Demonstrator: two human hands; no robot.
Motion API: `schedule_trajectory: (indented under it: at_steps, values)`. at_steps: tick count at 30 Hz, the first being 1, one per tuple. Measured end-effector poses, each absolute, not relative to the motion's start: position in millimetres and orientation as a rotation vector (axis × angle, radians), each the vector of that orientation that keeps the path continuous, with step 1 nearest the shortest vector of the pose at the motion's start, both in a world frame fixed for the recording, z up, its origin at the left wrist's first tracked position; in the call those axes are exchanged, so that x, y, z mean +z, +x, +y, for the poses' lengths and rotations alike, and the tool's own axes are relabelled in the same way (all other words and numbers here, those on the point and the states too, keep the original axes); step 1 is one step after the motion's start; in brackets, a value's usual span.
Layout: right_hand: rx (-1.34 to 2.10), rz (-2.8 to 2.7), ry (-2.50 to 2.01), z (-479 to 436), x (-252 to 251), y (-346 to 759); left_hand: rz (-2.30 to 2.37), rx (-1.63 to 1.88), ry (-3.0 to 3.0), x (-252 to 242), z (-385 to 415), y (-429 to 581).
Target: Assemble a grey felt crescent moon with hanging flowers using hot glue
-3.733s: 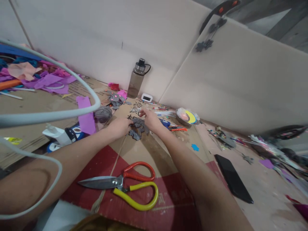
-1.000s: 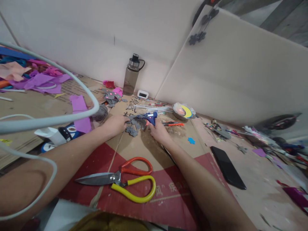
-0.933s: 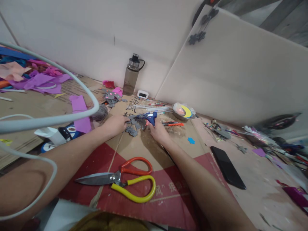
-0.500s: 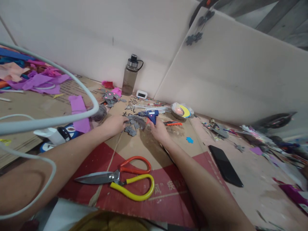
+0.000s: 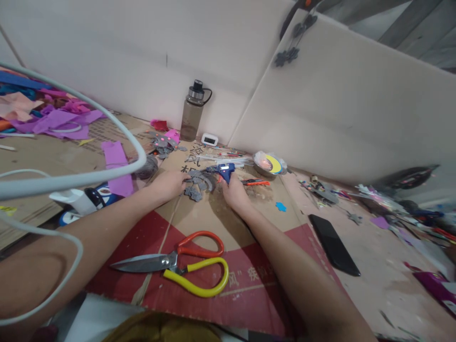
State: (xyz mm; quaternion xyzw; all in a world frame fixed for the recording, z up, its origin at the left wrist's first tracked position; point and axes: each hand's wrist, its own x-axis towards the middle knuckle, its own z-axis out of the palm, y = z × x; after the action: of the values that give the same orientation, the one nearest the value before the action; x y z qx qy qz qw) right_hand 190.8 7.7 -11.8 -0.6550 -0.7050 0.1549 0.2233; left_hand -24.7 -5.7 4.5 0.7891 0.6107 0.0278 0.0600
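My right hand (image 5: 235, 192) is wrapped around the handle of a blue hot glue gun (image 5: 225, 169), its nozzle pointing left over the grey felt pieces. Those grey felt pieces (image 5: 194, 192), cut in wavy shapes, lie on the cardboard between my hands. The fingers of my left hand (image 5: 173, 184) are closed on the edge of a grey felt piece (image 5: 195, 175) just below the nozzle; the fingertips are small and partly hidden. Closer to me, large scissors (image 5: 171, 262) with one red and one yellow handle rest on the red part of the cardboard.
A water bottle (image 5: 192, 114) and small digital clock (image 5: 210, 139) stand by the wall. Beyond the glue gun sits a metal bowl (image 5: 262, 169), near an orange cutter (image 5: 256, 182). A black phone (image 5: 334, 244) lies right. A white cable (image 5: 107, 175) loops across the left foreground.
The glue gun has shifted very slightly in my right hand, and less of its orange trigger shows. My left hand stays almost still at the grey felt.
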Motion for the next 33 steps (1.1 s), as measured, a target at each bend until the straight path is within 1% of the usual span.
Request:
schedule_trajectory:
  at_steps: [6, 14, 20, 27, 33]
  values:
    - [0.424, -1.980, -1.722, 6, -12, 194, 1.869, 0.047, 2.393, 5, -6, -24]
    - [0.431, -1.985, -1.815, 6, -12, 187, 1.853, 0.057, 2.396, 7, -6, -24]
    - [0.383, -1.955, -1.793, 4, -11, 192, 1.839, 0.065, 2.388, 7, -7, -23]
    - [0.422, -2.017, -1.803, -1, -10, 186, 1.849, 0.068, 2.376, 6, -5, -24]
    - [0.411, -1.962, -1.821, 4, -11, 185, 1.844, 0.058, 2.397, 7, -6, -23]
